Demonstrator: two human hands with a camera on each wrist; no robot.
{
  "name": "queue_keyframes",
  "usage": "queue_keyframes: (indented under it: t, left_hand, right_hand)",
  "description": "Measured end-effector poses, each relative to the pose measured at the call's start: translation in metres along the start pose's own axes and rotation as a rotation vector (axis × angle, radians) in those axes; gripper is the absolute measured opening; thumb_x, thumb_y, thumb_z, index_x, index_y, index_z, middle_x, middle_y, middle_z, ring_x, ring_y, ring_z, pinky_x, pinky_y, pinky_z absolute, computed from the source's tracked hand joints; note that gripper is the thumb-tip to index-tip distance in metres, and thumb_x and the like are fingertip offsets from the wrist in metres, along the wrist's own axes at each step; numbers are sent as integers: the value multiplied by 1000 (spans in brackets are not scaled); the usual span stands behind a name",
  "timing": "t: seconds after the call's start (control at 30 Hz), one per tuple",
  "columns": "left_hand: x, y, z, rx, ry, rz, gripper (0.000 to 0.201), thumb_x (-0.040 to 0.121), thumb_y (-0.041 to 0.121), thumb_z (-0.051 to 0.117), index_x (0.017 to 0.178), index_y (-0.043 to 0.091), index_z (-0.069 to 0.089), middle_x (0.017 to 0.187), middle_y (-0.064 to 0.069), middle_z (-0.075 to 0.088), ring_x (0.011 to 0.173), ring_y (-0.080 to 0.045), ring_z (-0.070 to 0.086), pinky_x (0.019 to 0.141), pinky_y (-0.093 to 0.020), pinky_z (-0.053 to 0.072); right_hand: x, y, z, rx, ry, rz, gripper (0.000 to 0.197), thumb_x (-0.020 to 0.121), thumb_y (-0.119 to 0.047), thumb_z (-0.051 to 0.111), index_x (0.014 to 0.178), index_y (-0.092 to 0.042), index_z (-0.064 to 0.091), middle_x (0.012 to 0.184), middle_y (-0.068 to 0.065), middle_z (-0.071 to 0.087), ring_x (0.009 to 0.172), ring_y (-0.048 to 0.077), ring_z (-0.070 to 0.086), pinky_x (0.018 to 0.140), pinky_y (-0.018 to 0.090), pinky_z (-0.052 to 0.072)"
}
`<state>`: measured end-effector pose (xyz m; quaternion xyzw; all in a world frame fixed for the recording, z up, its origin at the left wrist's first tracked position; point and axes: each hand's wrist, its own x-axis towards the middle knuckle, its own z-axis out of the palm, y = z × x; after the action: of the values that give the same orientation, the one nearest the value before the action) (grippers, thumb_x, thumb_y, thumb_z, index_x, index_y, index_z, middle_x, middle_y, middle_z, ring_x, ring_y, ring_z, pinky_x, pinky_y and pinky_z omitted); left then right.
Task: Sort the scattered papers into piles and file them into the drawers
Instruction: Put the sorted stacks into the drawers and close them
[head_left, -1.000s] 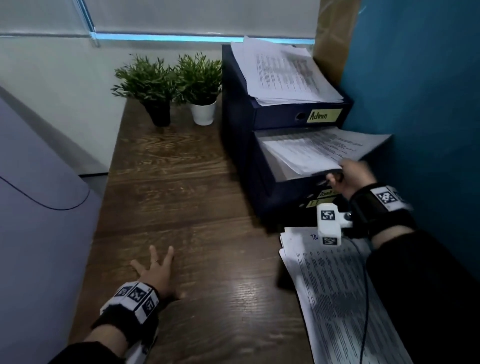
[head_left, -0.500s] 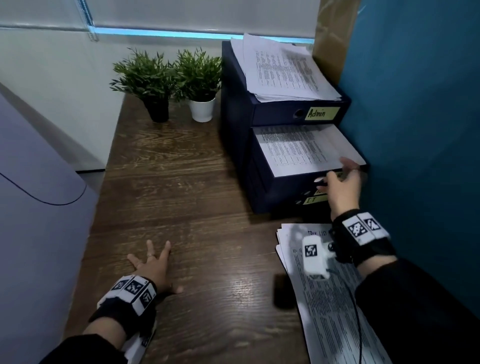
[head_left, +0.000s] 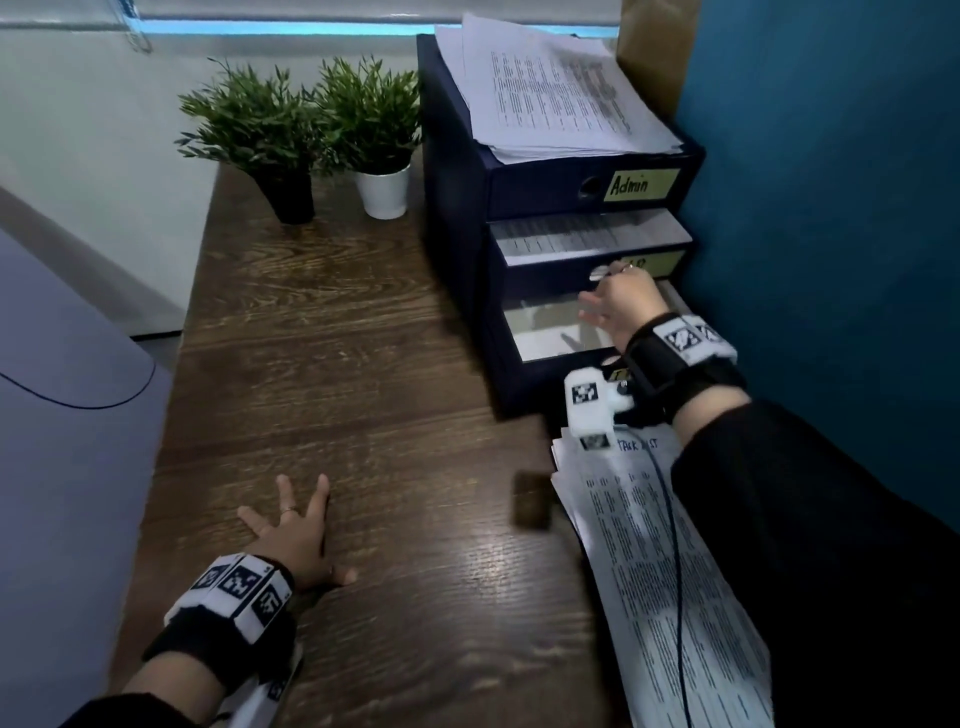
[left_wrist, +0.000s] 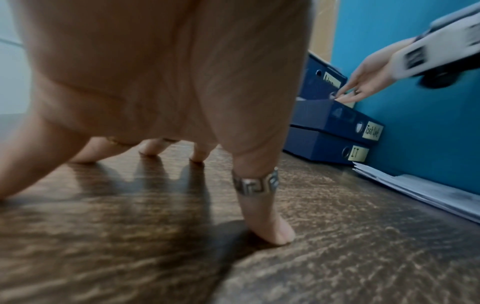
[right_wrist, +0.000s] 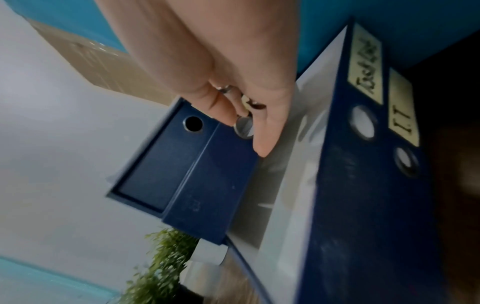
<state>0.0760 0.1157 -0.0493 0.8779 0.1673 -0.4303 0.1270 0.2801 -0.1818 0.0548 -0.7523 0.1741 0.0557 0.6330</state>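
Four blue drawers stack in the cabinet (head_left: 457, 171): the second drawer (head_left: 587, 244), nearly closed, holds printed papers (head_left: 582, 236); below, the third drawer (head_left: 545, 332) stands open. The right hand (head_left: 618, 306) touches the second drawer's front, grip fingers straight. Two more paper piles (head_left: 665, 571) lie nearby. The left hand (head_left: 291, 535) rests spread on the surface (head_left: 363, 389).

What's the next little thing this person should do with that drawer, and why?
Probably push the second drawer fully shut. The right hand presses flat against its front, it stands partly out of the cabinet, and papers already lie inside.
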Motion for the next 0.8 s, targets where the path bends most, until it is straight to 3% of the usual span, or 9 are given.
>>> queue_keyframes:
  t: [0.1, 0.17, 0.3, 0.37, 0.43, 0.53, 0.6, 0.7, 0.8]
  left_hand:
    - [1, -2, 0, -15, -8, -5, 116, 76, 50, 67, 142, 29, -26, 146, -15, -39, 133, -56, -19, 112, -57, 14]
    - [1, -2, 1, -10, -9, 0, 116, 76, 51, 67, 141, 29, -27, 146, -15, -39, 134, -56, -18, 111, -57, 16]
    - [2, -2, 0, -14, -12, 1, 117, 76, 50, 67, 141, 29, -27, 145, -15, -40, 133, -56, -20, 111, -57, 16]
    - [3, -2, 1, -26, -10, -1, 117, 76, 49, 68, 141, 29, -27, 145, -15, -41, 133, -56, -21, 111, -57, 16]
    - [3, -2, 2, -33, 0, 8, 117, 76, 48, 68, 141, 29, -28, 144, -14, -42, 132, -56, -22, 111, -57, 16]
    - [1, -1, 2, -29, 7, 6, 115, 77, 48, 67, 141, 30, -27, 145, -13, -42, 133, -55, -22, 111, -57, 15]
    - [-1, -1, 1, -19, 6, -3, 114, 78, 48, 66, 142, 30, -26, 146, -13, -40, 133, -54, -21, 111, -58, 15]
    - [-4, -2, 2, -29, 25, -5, 114, 77, 49, 67, 143, 31, -23, 148, -10, -37, 134, -53, -21, 111, -58, 14]
    - [-9, -3, 1, -25, 66, 0, 113, 74, 51, 68, 144, 32, -19, 151, -10, -31, 136, -52, -18, 112, -56, 14]
  right_hand:
    - [23, -13, 15, -36, -29, 15, 44, 95, -4, 34, 140, -3, 32, 108, 6, 43, 91, 18, 51, 63, 23, 47]
    - [35, -18, 26, -31, -25, 11, 45, 95, -6, 34, 140, -5, 30, 105, 4, 45, 85, 17, 53, 63, 24, 48]
    - [49, -20, 42, -99, -23, 9, 45, 94, -6, 34, 139, -6, 32, 78, -4, 42, 65, 8, 50, 67, 28, 51]
    - [44, -19, 38, -38, -58, 58, 54, 94, -1, 28, 144, -20, 25, 91, 3, 46, 65, 12, 52, 57, 30, 47]
    - [33, -16, 26, 2, -87, 77, 63, 92, 2, 25, 145, -32, 19, 123, 6, 44, 68, 13, 55, 56, 27, 43]
    - [-3, -4, -3, 14, -48, -19, 52, 94, 0, 27, 141, -22, 32, 141, 2, 38, 81, 13, 58, 62, 23, 46]
    - [-27, 15, -22, 55, 4, -67, 42, 95, -2, 30, 132, -15, 43, 130, 2, 46, 80, 11, 57, 60, 21, 47]
    - [-59, 51, -45, 37, 84, -64, 26, 94, -4, 39, 114, -18, 50, 112, 3, 54, 73, 7, 54, 64, 19, 38]
    - [-79, 95, -67, -138, 122, -67, 25, 90, -1, 48, 114, -6, 55, 111, 17, 59, 82, 19, 56, 64, 15, 41]
